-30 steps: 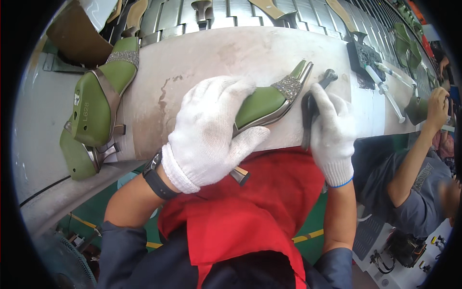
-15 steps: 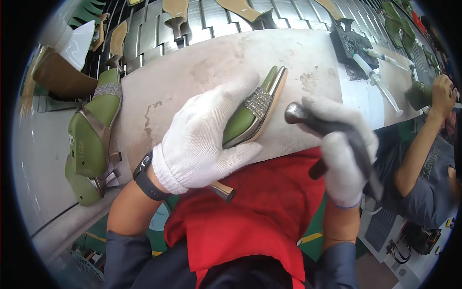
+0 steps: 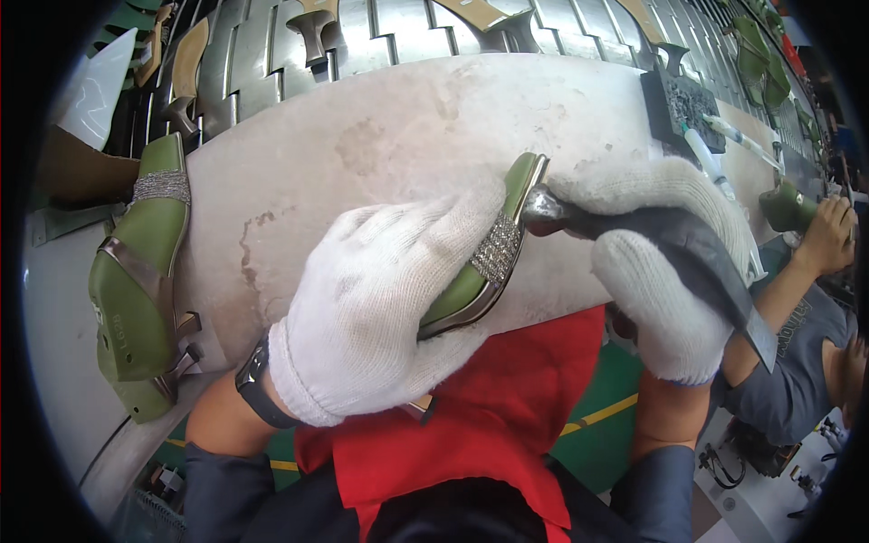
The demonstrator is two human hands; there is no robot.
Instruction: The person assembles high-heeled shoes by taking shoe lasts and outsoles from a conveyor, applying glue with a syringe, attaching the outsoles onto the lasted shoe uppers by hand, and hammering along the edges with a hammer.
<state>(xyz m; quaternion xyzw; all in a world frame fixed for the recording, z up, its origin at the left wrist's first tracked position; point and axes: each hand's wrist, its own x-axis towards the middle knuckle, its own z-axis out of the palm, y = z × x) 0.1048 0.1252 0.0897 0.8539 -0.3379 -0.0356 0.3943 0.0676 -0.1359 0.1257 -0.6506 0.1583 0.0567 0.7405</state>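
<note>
My left hand (image 3: 371, 308), in a white knit glove, wraps a high-heeled sandal (image 3: 498, 249) and holds it tilted on the worktable (image 3: 425, 127). The sandal has a glittery strap, a metallic edge and a green last inside; its heel end is mostly hidden under my palm and wrist. My gloved right hand (image 3: 674, 317) grips a dark metal hammer (image 3: 697, 249) close to its head. The hammer's rounded face meets the sandal's edge near the toe, seemingly touching it. Most of the handle is hidden by my fingers.
More strappy sandals on green lasts (image 3: 136, 299) lie at the left. Beyond the table runs a slatted metal conveyor (image 3: 407, 36) carrying tan heeled soles (image 3: 475, 11). A dark block (image 3: 674, 100) and syringes (image 3: 706, 154) sit at right, near a co-worker's hand (image 3: 828, 235).
The hammer has come left and onto the sandal's toe edge from a gap away. My left hand and the sandal have shifted slightly nearer to me, and the view has moved a little.
</note>
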